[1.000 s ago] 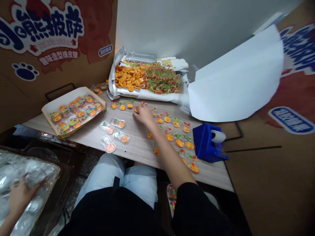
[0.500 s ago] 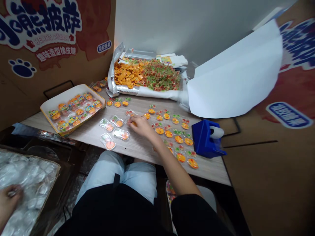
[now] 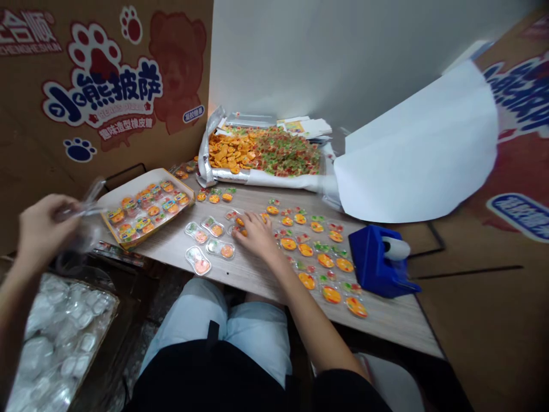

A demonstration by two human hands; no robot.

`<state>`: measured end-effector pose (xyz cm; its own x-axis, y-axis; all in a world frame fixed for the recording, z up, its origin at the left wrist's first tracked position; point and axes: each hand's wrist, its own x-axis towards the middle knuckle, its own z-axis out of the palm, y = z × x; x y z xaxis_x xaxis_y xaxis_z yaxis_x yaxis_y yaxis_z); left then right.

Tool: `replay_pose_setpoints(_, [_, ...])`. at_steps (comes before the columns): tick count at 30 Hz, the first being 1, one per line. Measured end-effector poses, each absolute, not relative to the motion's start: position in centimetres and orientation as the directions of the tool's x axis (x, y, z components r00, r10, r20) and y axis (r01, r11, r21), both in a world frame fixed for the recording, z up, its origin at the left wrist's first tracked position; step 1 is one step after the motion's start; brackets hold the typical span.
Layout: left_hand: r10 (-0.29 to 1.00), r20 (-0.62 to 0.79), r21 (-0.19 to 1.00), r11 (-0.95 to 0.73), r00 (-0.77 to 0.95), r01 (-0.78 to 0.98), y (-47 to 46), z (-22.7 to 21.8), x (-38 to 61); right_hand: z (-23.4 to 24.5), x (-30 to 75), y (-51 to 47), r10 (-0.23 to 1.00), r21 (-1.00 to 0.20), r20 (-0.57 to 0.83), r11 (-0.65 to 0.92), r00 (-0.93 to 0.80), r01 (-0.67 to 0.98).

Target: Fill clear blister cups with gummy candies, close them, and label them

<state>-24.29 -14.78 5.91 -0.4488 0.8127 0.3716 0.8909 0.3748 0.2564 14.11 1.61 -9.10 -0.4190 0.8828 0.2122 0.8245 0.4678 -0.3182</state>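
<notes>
Our left hand (image 3: 43, 226) is raised off the counter's near left corner, fingers closed in a narrow pinch on a clear plastic blister tray (image 3: 86, 213), which hangs out to the right of the hand, above the lower-left box of stacked clear blister trays (image 3: 60, 337). Our right hand (image 3: 257, 236) lies palm down near the middle of the wood-grain counter (image 3: 171, 257), fingers curled over small wrapped gummy pieces (image 3: 240, 222), and we cannot tell whether it is gripping any of them. Just left of that hand sit four filled blister packs (image 3: 221, 249), and to its right, scattered rows of wrapped orange gummy pizzas (image 3: 306, 246) run toward the front right edge. A white display tray (image 3: 128, 184) with yellow print, packed with blister packs, stands at the left edge. At the back, a silver foil bag (image 3: 206, 154) holds loose orange gummies (image 3: 227, 150) beside red-and-green gummies (image 3: 283, 151). A blue tape dispenser (image 3: 373, 263) sits at the right edge, under a curled white paper sheet (image 3: 416, 143). The brown carton wall (image 3: 34, 131) reads 小熊披萨, with 趣味造型橡皮糖 and 凝胶糖果 below, plus bear and paw prints.
</notes>
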Motion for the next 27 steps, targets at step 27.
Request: replay_pose_setpoints(27, [0.685, 0.542, 0.429, 0.273, -0.487, 0.861, -0.3, 0.6, -21.6, -6.3, 12.3, -1.2, 0.825, -0.594, 0.496, 0.550, -0.272, 0.586])
